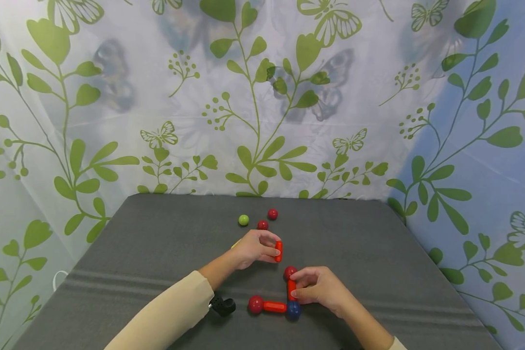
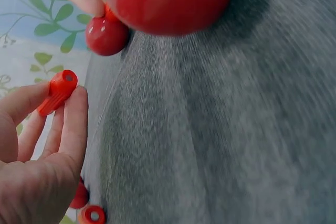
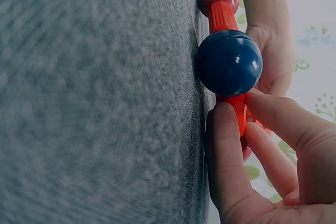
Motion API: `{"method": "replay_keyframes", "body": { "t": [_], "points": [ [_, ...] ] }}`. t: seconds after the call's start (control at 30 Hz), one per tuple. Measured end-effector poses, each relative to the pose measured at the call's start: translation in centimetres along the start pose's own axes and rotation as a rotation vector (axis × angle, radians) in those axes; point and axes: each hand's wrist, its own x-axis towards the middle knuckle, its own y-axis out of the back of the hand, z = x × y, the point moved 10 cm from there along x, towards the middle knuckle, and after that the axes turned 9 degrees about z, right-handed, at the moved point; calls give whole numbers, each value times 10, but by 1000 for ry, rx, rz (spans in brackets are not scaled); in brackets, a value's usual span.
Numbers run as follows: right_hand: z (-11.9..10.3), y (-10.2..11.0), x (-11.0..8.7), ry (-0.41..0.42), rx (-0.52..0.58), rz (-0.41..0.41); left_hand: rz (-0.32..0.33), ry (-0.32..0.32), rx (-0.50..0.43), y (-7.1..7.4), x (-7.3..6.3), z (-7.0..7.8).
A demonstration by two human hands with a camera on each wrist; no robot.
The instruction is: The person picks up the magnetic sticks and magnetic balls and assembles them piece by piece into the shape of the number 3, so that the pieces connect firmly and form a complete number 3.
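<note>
Assembly step, I'd guess: L hand pinches loose red rod beyond blue ball; R hand grips second rod on blue ball's far side. Next prob. needs aligning loose red rod w/ far red ball.

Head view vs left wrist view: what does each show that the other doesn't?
Only head: the green ball, the blue ball and the black gadget by the left sleeve.

Only left wrist: the hole in the end of the red rod held up off the table.

Both: that rod pinched in the left hand, at least part of the right hand, red balls, grey cloth and leafy curtain.
</note>
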Motion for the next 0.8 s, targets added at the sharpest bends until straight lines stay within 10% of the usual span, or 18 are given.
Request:
{"method": "replay_keyframes", "body": {
  "t": [0.8],
  "points": [
    [-4, -2, 1, 19, -7, -16, -22, 98, -20, -27, 13, -11]
  ]
}}
